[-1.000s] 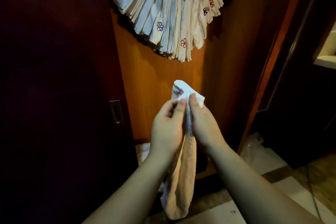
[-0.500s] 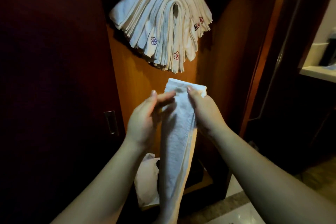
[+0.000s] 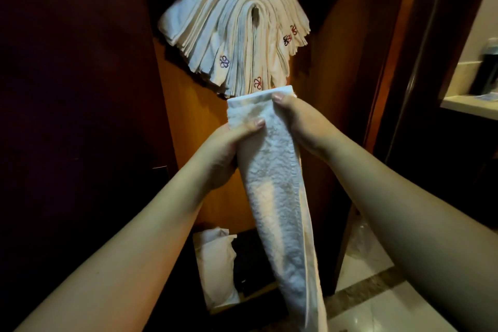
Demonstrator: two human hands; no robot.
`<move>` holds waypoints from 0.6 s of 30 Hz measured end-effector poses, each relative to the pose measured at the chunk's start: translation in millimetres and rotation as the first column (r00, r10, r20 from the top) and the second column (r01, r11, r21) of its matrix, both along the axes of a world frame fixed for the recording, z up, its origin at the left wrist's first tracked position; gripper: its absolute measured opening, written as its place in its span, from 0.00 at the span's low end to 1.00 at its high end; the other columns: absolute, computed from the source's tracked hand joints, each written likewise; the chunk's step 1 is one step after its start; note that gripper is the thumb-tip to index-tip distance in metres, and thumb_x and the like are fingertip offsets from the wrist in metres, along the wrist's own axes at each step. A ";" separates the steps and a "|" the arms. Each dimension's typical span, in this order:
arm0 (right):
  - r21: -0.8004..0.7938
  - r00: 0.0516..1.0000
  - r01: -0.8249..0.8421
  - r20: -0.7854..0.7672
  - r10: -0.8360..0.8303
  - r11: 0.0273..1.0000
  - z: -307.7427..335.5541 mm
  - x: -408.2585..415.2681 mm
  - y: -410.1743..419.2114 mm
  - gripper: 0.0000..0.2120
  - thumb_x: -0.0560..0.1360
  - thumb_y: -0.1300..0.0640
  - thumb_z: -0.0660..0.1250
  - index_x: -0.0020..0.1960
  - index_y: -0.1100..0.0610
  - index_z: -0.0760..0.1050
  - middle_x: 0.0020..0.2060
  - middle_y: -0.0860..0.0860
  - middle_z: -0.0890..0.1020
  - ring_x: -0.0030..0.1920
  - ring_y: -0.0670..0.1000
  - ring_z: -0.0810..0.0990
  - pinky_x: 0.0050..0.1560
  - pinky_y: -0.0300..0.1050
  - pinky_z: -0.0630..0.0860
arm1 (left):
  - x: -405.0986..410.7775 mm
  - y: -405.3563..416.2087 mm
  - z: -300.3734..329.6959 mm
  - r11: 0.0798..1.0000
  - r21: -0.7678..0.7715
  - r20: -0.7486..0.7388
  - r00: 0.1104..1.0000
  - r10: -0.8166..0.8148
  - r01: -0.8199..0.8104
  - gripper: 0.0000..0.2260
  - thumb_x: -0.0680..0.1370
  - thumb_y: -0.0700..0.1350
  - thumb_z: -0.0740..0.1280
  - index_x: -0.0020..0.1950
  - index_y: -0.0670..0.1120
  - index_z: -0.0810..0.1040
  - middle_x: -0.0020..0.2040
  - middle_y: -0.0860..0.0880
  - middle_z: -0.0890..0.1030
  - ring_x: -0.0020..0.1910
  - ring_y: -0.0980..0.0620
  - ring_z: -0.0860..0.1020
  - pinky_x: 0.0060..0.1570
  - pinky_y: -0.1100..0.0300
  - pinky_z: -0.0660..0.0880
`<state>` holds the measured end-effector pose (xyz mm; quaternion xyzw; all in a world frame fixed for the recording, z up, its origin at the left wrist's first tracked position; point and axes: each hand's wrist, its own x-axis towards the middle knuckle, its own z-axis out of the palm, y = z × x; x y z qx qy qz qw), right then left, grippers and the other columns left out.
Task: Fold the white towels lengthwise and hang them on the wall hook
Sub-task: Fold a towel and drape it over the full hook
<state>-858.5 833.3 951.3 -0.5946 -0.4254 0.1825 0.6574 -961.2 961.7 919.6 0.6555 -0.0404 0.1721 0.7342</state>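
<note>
A long white towel (image 3: 277, 197), folded into a narrow strip, hangs down in front of me. My left hand (image 3: 229, 143) grips its left edge a little below the top, thumb across the front. My right hand (image 3: 293, 113) pinches the top right corner. Just above, a thick fan of several folded white towels (image 3: 231, 24) with small embroidered flowers drapes over the wall hook (image 3: 254, 12), which shows only as a dark slot at the fan's centre. The held towel's top edge sits right under the lowest hanging ends.
An orange wooden panel (image 3: 188, 116) backs the hook, with a dark door (image 3: 67, 89) to the left. White cloth (image 3: 215, 259) lies low on a shelf. A counter (image 3: 469, 105) stands at far right. Pale floor tiles (image 3: 361, 264) lie at lower right.
Both hands have spread the towel's top flat and raised it toward the hanging stack. My left hand has closed on the left edge; the view has moved nearer the hook.
</note>
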 end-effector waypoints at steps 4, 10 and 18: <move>0.035 0.998 0.029 -0.063 -0.027 0.999 -5.0 8.2 -7.1 0.27 0.75 0.35 0.61 0.58 0.58 0.78 0.52 0.56 0.84 0.54 0.54 0.83 0.64 0.54 0.75 | 9.7 -9.0 6.0 0.996 -0.032 0.000 0.997 0.078 -0.078 0.15 0.78 0.45 0.70 0.64 0.43 0.79 0.58 0.42 0.84 0.57 0.43 0.83 0.57 0.52 0.79; 0.087 0.868 0.019 -0.496 0.027 0.996 -83.6 29.5 -5.2 0.39 0.74 0.29 0.50 0.73 0.54 0.69 0.65 0.59 0.79 0.66 0.58 0.77 0.69 0.56 0.71 | 18.4 -17.0 19.5 0.980 -0.112 -0.098 0.983 0.154 -0.165 0.08 0.79 0.45 0.69 0.56 0.43 0.80 0.47 0.44 0.87 0.47 0.45 0.86 0.46 0.51 0.82; -0.044 0.901 0.162 -0.402 -0.166 0.986 -147.7 4.9 -10.5 0.22 0.76 0.35 0.62 0.49 0.52 0.83 0.40 0.50 0.83 0.42 0.48 0.80 0.45 0.42 0.73 | 29.1 3.1 38.7 0.917 -0.221 -0.199 0.936 0.292 -0.333 0.08 0.78 0.47 0.71 0.53 0.44 0.81 0.41 0.45 0.87 0.38 0.46 0.86 0.40 0.51 0.81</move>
